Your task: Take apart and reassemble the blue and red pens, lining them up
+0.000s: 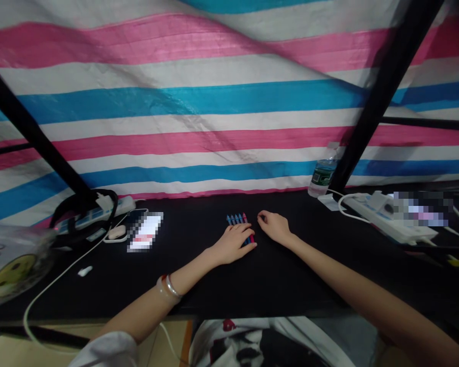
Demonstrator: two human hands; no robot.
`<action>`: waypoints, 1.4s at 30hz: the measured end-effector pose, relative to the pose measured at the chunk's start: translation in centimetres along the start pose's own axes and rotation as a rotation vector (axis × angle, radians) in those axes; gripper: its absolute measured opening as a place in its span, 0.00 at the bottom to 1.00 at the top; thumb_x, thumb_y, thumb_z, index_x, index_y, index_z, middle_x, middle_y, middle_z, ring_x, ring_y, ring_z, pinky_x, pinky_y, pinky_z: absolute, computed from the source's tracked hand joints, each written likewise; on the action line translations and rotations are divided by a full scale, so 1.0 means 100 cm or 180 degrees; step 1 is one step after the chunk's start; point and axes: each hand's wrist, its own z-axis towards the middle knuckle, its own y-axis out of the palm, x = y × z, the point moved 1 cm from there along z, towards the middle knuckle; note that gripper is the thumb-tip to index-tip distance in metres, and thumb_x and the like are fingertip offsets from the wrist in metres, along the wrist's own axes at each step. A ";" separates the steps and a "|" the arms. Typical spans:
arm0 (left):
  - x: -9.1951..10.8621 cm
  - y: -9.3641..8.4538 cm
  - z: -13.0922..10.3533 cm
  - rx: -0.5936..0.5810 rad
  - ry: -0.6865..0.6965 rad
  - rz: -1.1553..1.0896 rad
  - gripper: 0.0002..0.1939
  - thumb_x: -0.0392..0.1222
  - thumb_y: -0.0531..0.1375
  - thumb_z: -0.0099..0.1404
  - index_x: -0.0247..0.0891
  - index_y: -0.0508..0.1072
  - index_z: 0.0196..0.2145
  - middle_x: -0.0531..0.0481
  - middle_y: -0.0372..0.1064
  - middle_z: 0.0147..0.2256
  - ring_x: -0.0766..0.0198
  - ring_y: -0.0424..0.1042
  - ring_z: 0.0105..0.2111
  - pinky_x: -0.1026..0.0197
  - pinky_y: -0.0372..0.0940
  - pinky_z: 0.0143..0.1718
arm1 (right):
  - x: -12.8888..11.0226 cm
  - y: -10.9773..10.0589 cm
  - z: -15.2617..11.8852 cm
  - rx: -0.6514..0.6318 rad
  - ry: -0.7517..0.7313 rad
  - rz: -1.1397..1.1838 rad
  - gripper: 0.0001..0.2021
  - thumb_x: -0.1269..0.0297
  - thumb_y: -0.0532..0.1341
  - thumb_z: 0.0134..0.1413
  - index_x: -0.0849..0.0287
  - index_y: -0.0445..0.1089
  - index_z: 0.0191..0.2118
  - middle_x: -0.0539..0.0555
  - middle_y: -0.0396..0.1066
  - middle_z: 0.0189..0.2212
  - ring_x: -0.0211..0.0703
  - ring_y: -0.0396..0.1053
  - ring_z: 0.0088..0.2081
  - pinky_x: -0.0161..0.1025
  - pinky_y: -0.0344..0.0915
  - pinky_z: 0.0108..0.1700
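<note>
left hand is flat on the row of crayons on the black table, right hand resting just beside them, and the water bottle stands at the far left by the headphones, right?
Not quite. The head view shows the water bottle at the far right, beside the black post, not by the headphones. The rest holds: left hand on the crayons, right hand beside them on the black table.

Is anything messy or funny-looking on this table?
Nothing is spilled or broken. The crayons lie in a tidy row under the left hand, with the right hand beside them. Only the white cable trails loosely off the table's front edge.
</note>
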 end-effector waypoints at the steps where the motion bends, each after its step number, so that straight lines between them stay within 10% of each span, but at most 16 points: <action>1: 0.000 0.000 0.000 0.0017 0.0000 0.0009 0.17 0.50 0.49 0.65 0.41 0.65 0.47 0.43 0.59 0.53 0.53 0.58 0.53 0.50 0.55 0.50 | 0.000 0.000 0.000 0.0007 -0.0002 0.0002 0.14 0.59 0.49 0.58 0.53 0.69 0.42 0.52 0.74 0.32 0.42 0.70 0.34 0.34 0.55 0.30; 29: -0.026 -0.002 0.000 0.0208 -0.0825 0.0512 0.08 0.37 0.54 0.57 0.36 0.66 0.21 0.46 0.61 0.31 0.56 0.65 0.33 0.52 0.60 0.38 | 0.000 0.001 0.001 -0.0021 0.0039 0.0044 0.13 0.60 0.50 0.57 0.53 0.69 0.42 0.51 0.72 0.30 0.41 0.69 0.33 0.33 0.54 0.29; 42: -0.025 -0.006 -0.002 0.0301 -0.1005 0.0264 0.11 0.31 0.53 0.51 0.39 0.62 0.34 0.47 0.60 0.38 0.60 0.66 0.31 0.55 0.61 0.36 | 0.002 0.002 0.001 -0.0014 -0.0003 0.0032 0.13 0.60 0.50 0.57 0.53 0.68 0.42 0.50 0.72 0.30 0.41 0.69 0.33 0.33 0.53 0.29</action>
